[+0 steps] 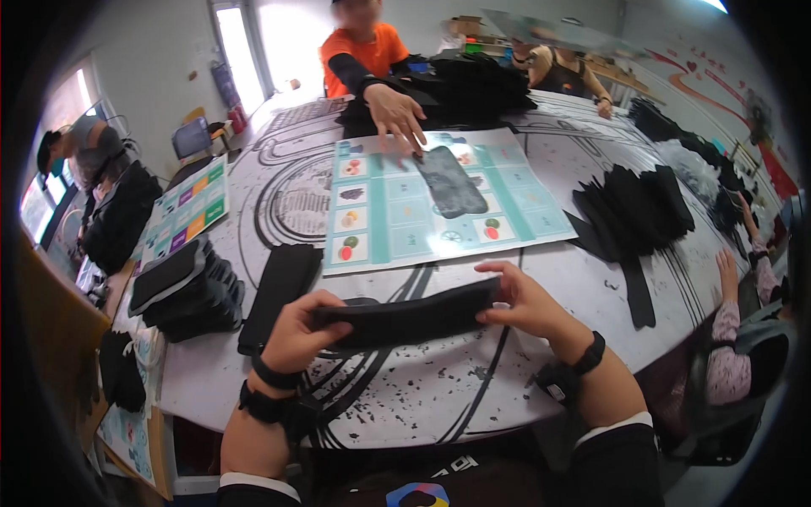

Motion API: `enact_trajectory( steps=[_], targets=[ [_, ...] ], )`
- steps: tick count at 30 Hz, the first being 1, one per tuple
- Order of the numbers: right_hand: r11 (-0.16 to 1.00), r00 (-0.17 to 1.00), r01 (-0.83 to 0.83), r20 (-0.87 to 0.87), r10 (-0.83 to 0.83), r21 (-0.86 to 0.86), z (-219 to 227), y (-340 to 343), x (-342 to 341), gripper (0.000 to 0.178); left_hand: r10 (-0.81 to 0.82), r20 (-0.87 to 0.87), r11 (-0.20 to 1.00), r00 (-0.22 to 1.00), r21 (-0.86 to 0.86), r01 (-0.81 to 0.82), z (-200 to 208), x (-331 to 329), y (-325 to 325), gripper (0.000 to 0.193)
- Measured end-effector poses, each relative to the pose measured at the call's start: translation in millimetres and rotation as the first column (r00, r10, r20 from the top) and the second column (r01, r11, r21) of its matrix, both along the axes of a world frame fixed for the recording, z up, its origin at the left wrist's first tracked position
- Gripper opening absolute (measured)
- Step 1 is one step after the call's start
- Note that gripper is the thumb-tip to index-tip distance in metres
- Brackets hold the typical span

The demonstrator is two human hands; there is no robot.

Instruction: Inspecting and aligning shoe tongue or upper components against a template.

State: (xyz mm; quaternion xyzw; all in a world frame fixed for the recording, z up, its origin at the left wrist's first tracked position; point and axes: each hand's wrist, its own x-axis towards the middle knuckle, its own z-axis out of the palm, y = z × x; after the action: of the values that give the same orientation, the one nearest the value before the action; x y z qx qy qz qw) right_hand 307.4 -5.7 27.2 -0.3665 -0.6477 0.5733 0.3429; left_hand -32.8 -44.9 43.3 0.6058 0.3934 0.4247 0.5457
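Observation:
My left hand [306,331] and my right hand [530,306] hold a black fabric strip [414,319] stretched level between them, above the near part of the table. Each hand pinches one end between thumb and fingers. Close by my left hand lies a flat black cloth piece [283,291]. Beyond the strip, a dark grey, round-cornered pad [454,183] rests on a light-blue printed sheet [397,228]. The open hand of a person across the table [394,114] reaches over that sheet, fingertips close to the pad's far end.
A stack of black pads with grey edges [187,291] stands at the left, near a colourful printed sheet [187,207]. Fanned black strips [638,211] lie at the right. A large black fabric pile [473,89] sits at the far side. Other people are around the table [287,177].

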Motion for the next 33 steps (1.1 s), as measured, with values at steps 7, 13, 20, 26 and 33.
enact_trajectory(
  steps=[7, 13, 20, 26, 33],
  targets=[
    [0.812, 0.994, 0.096, -0.019, -0.104, 0.576, 2, 4, -2, 0.021, 0.09, 0.143, 0.842, 0.986, 0.517, -0.152, -3, 4, 4, 0.016],
    [0.166, 0.898, 0.169, -0.082, -0.433, 0.971, 15, -2, 3, 0.027, 0.439, -0.168, 0.434, 0.883, 0.9, -0.044, 2, 4, 1, 0.025],
    [0.82, 0.955, 0.29, -0.103, -0.277, 0.493, 6, -8, -3, 0.019, 0.308, -0.013, 0.824, 0.951, 0.504, -0.259, -5, 8, -2, 0.033],
    [0.977, 0.951, 0.153, -0.247, -0.186, -0.149, 1, -3, -13, 0.012, 0.253, 0.265, 0.964, 0.93, 0.009, -0.265, 1, 16, 6, 0.069],
    [0.97, 0.932, 0.124, -0.31, -0.186, -0.209, -2, 0, -10, 0.01, 0.296, 0.325, 0.955, 0.898, -0.101, -0.278, -2, 21, 10, 0.07]
  ],
)
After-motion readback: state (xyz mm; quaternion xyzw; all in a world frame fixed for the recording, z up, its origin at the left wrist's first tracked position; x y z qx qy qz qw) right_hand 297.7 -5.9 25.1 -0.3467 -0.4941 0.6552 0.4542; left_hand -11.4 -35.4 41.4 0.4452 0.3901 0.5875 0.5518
